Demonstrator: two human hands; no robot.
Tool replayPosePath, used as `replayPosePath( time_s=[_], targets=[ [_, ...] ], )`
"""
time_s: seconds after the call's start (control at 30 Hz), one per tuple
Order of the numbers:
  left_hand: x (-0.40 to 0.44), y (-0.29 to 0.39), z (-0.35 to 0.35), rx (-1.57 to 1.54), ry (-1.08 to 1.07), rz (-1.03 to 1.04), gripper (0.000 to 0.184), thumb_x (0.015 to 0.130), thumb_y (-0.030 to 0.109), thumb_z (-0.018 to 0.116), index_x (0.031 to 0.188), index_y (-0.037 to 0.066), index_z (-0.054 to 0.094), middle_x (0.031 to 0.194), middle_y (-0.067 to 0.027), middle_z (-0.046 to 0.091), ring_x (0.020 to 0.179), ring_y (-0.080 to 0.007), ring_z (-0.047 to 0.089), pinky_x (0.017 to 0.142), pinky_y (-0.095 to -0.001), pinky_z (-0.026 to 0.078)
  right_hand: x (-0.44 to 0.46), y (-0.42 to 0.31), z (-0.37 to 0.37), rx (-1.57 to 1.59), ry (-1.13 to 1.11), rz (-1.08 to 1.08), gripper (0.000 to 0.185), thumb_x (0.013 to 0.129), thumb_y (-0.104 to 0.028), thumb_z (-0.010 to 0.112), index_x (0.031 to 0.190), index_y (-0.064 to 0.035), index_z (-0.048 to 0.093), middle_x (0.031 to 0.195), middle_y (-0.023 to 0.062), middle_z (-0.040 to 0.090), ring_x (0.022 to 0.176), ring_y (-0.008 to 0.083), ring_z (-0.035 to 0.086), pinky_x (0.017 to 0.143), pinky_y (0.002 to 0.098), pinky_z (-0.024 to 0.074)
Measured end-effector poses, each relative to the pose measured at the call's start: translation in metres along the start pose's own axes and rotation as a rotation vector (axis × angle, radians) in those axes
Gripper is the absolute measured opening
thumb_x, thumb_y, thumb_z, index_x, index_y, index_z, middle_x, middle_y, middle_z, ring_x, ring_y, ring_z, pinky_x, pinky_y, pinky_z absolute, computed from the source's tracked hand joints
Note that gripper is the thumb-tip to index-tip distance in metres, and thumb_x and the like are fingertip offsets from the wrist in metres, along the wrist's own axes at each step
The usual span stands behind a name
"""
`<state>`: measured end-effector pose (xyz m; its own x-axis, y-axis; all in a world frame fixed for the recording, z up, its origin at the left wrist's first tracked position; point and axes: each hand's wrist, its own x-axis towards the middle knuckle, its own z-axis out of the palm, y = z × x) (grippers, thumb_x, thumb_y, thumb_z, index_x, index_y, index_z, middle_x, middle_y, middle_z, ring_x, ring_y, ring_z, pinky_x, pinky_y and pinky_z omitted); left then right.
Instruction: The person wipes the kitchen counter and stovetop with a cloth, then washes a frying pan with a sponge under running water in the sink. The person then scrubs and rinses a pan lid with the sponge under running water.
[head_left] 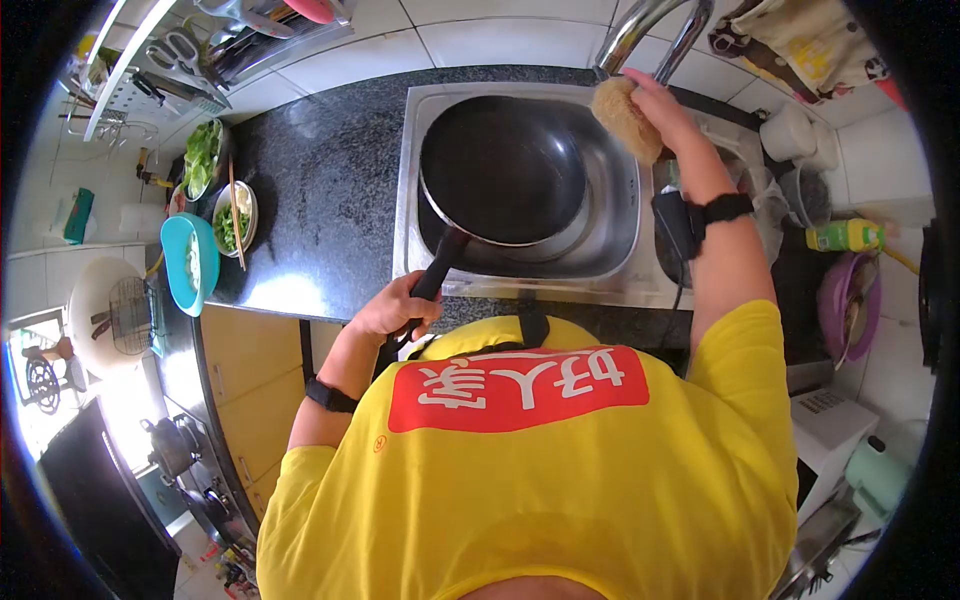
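- Black handle (443, 258): the left hand (398, 305) closes its fingers round it, at seven o'clock from the pan's middle.
- Tan scrubber (612, 110): the right hand (662, 112) grips it at two o'clock; whether those fingers also touch the tap (625, 42) just beside them, I cannot tell.
- Next outward, the pan (500, 170) sits within the left basin of the sink (600, 288), its inside facing up; whether it rests on the basin floor is hidden.
- With one hand on the handle, a hard push at the pan's twelve o'clock side could tip or twist it; wet fingers would make a slip likelier.
- Between three and four o'clock, a dark box (677, 225) with a cable (681, 290) hangs by the right wrist; splashing could wet it, and a wide sweep could snag the cable.
- Towards nine o'clock, chopsticks (236, 215) lie across a bowl of greens (253, 212) on the counter (330, 180); a stray elbow might knock them off, and dirty splashes could spoil the food.
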<state>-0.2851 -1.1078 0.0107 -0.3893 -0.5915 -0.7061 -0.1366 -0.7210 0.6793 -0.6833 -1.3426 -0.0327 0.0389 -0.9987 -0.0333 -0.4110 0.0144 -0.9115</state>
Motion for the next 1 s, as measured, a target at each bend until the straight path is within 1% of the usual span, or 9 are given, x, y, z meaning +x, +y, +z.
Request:
replayPosePath(
  time_s=[0.17, 0.23, 0.37, 0.47, 0.53, 0.57, 0.63, 0.83, 1.0],
  targets=[
    [0.007, -0.007, -0.002, 0.038, -0.051, -0.053, 0.022, 0.068, 0.005, 0.058, 0.085, 0.001, 0.045, 0.057, -0.0055, 0.048, 0.038, -0.0126, 0.044, 0.037, -0.0241, 0.035, 0.007, -0.021, 0.019, -0.165, -0.209, 0.163, 0.045, 0.07, -0.005, 0.041, 0.113, -0.0044, 0.051, 0.101, 0.0071, 0.057, 0.095, 0.0185, 0.052, 0.08, 0.0284, 0.0414],
    [0.011, -0.013, -0.004, -0.027, -0.099, -0.042, 0.022, 0.068, 0.006, 0.058, 0.085, 0.001, 0.045, 0.057, -0.0052, 0.048, 0.038, -0.0124, 0.044, 0.036, -0.0241, 0.035, 0.009, -0.005, 0.023, -0.295, -0.282, 0.116, 0.046, 0.069, -0.004, 0.042, 0.114, -0.004, 0.051, 0.099, 0.0079, 0.057, 0.095, 0.019, 0.052, 0.08, 0.028, 0.0413],
    [0.013, -0.014, -0.006, -0.151, -0.191, -0.054, 0.023, 0.069, 0.008, 0.059, 0.086, 0.002, 0.044, 0.057, -0.0047, 0.048, 0.038, -0.0119, 0.043, 0.035, -0.0243, 0.034, -0.004, 0.005, 0.019, -0.177, -0.218, 0.107, 0.046, 0.069, -0.002, 0.04, 0.114, -0.0033, 0.05, 0.104, 0.0081, 0.055, 0.095, 0.0174, 0.052, 0.08, 0.0275, 0.0416],
    [0.009, -0.007, -0.008, -0.214, -0.264, -0.122, 0.019, 0.069, 0.008, 0.059, 0.081, 0.005, 0.045, 0.057, -0.0046, 0.047, 0.039, -0.0113, 0.043, 0.038, -0.0229, 0.034, -0.029, -0.007, 0.01, -0.003, -0.149, 0.254, 0.046, 0.073, -0.001, 0.039, 0.117, -0.005, 0.047, 0.108, 0.0074, 0.053, 0.097, 0.0164, 0.052, 0.082, 0.0273, 0.0415],
    [0.011, -0.01, -0.012, -0.278, -0.326, -0.145, 0.019, 0.07, 0.009, 0.059, 0.082, 0.005, 0.044, 0.057, -0.0041, 0.046, 0.039, -0.011, 0.043, 0.037, -0.0224, 0.034, -0.056, -0.026, 0.004, 0.323, 0.007, 0.294, 0.045, 0.076, -0.001, 0.037, 0.12, -0.0064, 0.044, 0.111, 0.007, 0.052, 0.101, 0.0168, 0.051, 0.086, 0.0284, 0.041],
    [0.012, -0.01, -0.015, -0.329, -0.384, -0.17, 0.02, 0.07, 0.009, 0.059, 0.083, 0.006, 0.044, 0.056, -0.0035, 0.045, 0.039, -0.0107, 0.042, 0.036, -0.0219, 0.033, -0.069, -0.035, 0.0, 0.32, 0.006, 0.293, 0.045, 0.076, -0.001, 0.037, 0.12, -0.0064, 0.044, 0.111, 0.007, 0.052, 0.101, 0.0168, 0.051, 0.086, 0.0284, 0.041],
    [0.02, -0.022, -0.024, -0.37, -0.429, -0.155, 0.021, 0.071, 0.01, 0.06, 0.084, 0.006, 0.043, 0.056, -0.0024, 0.043, 0.038, -0.0105, 0.042, 0.034, -0.021, 0.032, -0.093, -0.048, -0.008, 0.578, 0.119, 0.241, 0.043, 0.078, -0.001, 0.036, 0.12, -0.0062, 0.044, 0.115, 0.0077, 0.05, 0.106, 0.0183, 0.049, 0.09, 0.0301, 0.0393],
    [0.033, -0.044, -0.036, -0.424, -0.606, -0.154, 0.028, 0.069, 0.013, 0.065, 0.087, 0.006, 0.043, 0.055, -0.0016, 0.044, 0.037, -0.0101, 0.043, 0.034, -0.0212, 0.034, -0.14, -0.06, -0.028, 0.656, 0.195, 0.134, 0.042, 0.079, -0.003, 0.035, 0.121, -0.0032, 0.043, 0.118, 0.0088, 0.048, 0.109, 0.0192, 0.047, 0.093, 0.0322, 0.0371],
    [0.039, -0.059, -0.036, -0.362, -0.627, -0.075, 0.033, 0.066, 0.012, 0.068, 0.087, 0.006, 0.044, 0.056, -0.0027, 0.047, 0.038, -0.0109, 0.045, 0.036, -0.0221, 0.036, -0.172, -0.066, -0.035, 0.735, 0.371, 0.102, 0.037, 0.081, -0.004, 0.038, 0.117, -0.0021, 0.045, 0.112, 0.0094, 0.052, 0.103, 0.0218, 0.052, 0.089, 0.0344, 0.0419]
  ],
)
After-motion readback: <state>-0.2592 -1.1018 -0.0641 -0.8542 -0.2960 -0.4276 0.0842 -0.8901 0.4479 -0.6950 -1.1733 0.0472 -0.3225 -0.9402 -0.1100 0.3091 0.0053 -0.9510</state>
